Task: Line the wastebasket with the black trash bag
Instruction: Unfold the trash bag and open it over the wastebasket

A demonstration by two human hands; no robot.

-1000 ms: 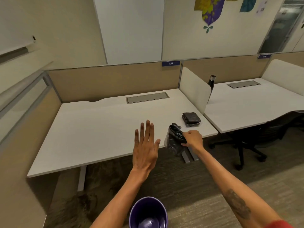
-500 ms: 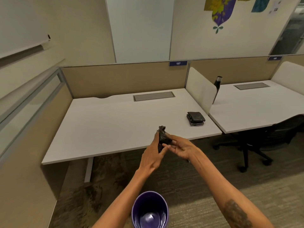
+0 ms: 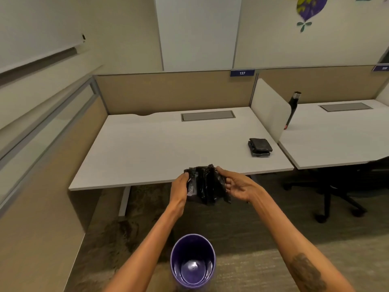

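A crumpled black trash bag [image 3: 205,184] hangs between both hands just in front of the desk's front edge. My left hand [image 3: 179,189] pinches its left top corner, and my right hand [image 3: 235,185] grips its right side, so the bag is partly spread. A purple wastebasket [image 3: 192,260] stands upright on the carpet below my arms, its mouth open and nothing inside it.
A white desk [image 3: 157,148] stretches ahead with a stack of folded black bags [image 3: 260,146] near its right edge. A white divider [image 3: 269,108] separates it from a second desk holding a dark bottle [image 3: 292,109]. A black office chair [image 3: 341,192] stands at right.
My left hand, open one second ago, has taken hold of the bag. Both hands have since pulled apart, spreading the bunched bag wider.
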